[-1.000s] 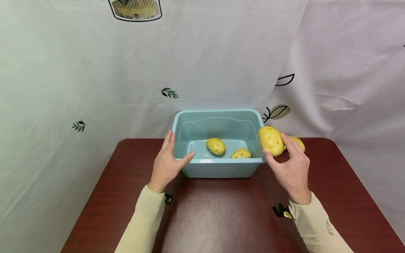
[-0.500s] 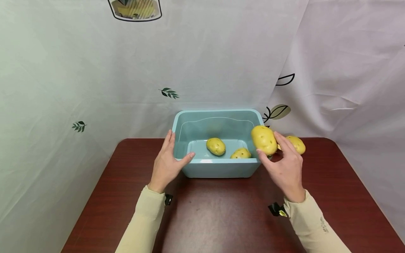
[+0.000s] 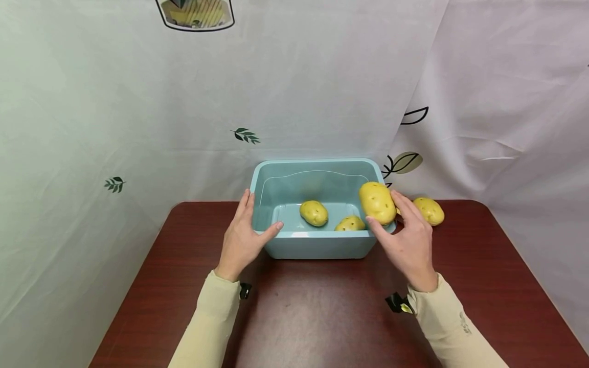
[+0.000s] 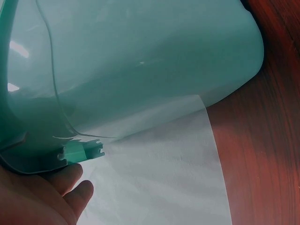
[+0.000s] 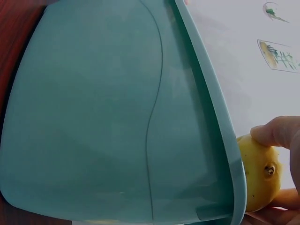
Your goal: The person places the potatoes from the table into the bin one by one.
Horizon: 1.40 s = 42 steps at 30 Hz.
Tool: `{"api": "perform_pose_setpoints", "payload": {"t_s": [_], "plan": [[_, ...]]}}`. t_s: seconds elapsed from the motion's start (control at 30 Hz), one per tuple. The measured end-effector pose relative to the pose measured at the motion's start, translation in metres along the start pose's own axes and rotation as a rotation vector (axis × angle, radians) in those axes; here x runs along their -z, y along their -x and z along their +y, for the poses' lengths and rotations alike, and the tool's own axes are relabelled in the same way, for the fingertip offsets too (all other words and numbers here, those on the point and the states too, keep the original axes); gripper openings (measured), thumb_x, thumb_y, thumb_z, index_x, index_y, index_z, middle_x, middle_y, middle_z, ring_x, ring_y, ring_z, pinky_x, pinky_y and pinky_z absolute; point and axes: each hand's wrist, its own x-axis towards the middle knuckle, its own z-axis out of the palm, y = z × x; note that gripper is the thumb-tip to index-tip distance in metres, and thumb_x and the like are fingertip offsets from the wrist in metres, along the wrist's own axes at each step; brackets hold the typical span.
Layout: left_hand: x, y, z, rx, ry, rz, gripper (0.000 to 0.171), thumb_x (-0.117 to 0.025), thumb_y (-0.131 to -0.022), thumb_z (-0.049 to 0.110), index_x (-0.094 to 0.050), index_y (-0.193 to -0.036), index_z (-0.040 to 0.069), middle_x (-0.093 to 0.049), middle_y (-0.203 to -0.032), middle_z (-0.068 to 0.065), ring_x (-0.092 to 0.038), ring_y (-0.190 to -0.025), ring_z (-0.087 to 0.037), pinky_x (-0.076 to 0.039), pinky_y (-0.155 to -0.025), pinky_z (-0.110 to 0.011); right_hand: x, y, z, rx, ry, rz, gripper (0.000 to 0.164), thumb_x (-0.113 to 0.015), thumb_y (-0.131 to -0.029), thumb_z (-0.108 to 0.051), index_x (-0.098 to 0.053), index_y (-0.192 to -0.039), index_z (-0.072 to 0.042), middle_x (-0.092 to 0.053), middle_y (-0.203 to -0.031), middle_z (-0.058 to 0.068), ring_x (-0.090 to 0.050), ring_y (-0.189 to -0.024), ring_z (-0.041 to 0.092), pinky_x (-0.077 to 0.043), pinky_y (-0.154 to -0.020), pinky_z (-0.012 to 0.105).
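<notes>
My right hand (image 3: pixel 407 240) pinches a yellow potato (image 3: pixel 377 203) between thumb and fingers, above the right rim of a light blue plastic tub (image 3: pixel 317 247). In the right wrist view the potato (image 5: pixel 258 176) shows beyond the tub's rim (image 5: pixel 220 108), thumb on top of it. At the tub's front left corner my left hand (image 3: pixel 240 245) holds the rim, fingers along the outside and thumb over the edge. The left wrist view shows those fingers (image 4: pixel 77 187) beneath the rim by a small green clip. Inside the tub lie two potatoes, one near the middle (image 3: pixel 314 213) and one at the front (image 3: pixel 350 223).
Another potato (image 3: pixel 429 211) rests on the dark red wooden table (image 3: pixel 313 317) right of the tub, with a bit of yellow showing behind my right fingers. A white printed cloth (image 3: pixel 184 112) hangs right behind the table and along its sides.
My right hand has carried the potato leftward, from beside the tub to over its right rim, uncovering more of the potato on the table. My left hand has stayed still.
</notes>
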Motion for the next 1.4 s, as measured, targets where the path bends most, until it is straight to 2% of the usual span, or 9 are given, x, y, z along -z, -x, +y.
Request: {"api": "perform_pose_setpoints", "payload": {"t_s": [0.2,0.33,0.47,1.17,1.4], "plan": [[0.000,0.000,0.000,0.004,-0.004,-0.002,0.101,-0.067,-0.086,0.065,-0.029,-0.158,0.005,-0.017,-0.167,-0.001,-0.035,-0.146,-0.028,-0.042,-0.103,-0.056,-0.003,-0.001,0.001,0.014,0.005,-0.008,0.071,-0.089,-0.076,-0.023,-0.061,-0.138,-0.003,-0.063,-0.133,0.012,-0.063,-0.113,0.028,-0.048,-0.087,0.025],[0.000,0.000,0.000,0.004,-0.007,-0.002,0.102,-0.067,-0.086,0.065,-0.029,-0.158,0.005,-0.017,-0.167,-0.003,-0.035,-0.146,-0.029,-0.042,-0.104,-0.057,-0.005,-0.002,0.001,0.026,0.008,-0.021,0.071,-0.089,-0.075,-0.024,-0.062,-0.137,-0.003,-0.063,-0.131,0.012,-0.060,-0.118,0.028,-0.047,-0.098,0.034],[0.000,0.000,0.000,0.008,-0.007,-0.003,0.102,-0.067,-0.086,0.066,-0.029,-0.158,0.005,-0.018,-0.167,-0.003,-0.035,-0.146,-0.029,-0.041,-0.104,-0.057,-0.007,-0.002,0.001,0.029,0.020,-0.040,0.071,-0.089,-0.076,-0.024,-0.061,-0.137,-0.001,-0.063,-0.132,0.015,-0.057,-0.122,0.031,-0.044,-0.101,0.052],[0.000,0.000,-0.001,0.009,-0.004,-0.005,0.103,-0.067,-0.086,0.067,-0.028,-0.159,0.005,-0.015,-0.167,0.001,-0.033,-0.147,-0.028,-0.040,-0.105,-0.057,-0.015,-0.001,0.003,0.040,0.100,-0.107,0.071,-0.088,-0.077,-0.028,-0.060,-0.133,0.006,-0.060,-0.132,0.024,-0.054,-0.124,0.040,-0.043,-0.102,0.057],[0.000,-0.001,0.000,0.000,-0.006,0.002,0.102,-0.067,-0.086,0.066,-0.029,-0.158,0.005,-0.018,-0.167,-0.004,-0.034,-0.146,-0.028,-0.041,-0.104,-0.057,-0.014,-0.001,0.003,0.038,0.104,-0.112,0.068,-0.087,-0.078,-0.026,-0.061,-0.131,0.008,-0.060,-0.132,0.025,-0.055,-0.123,0.040,-0.044,-0.101,0.057]]}}
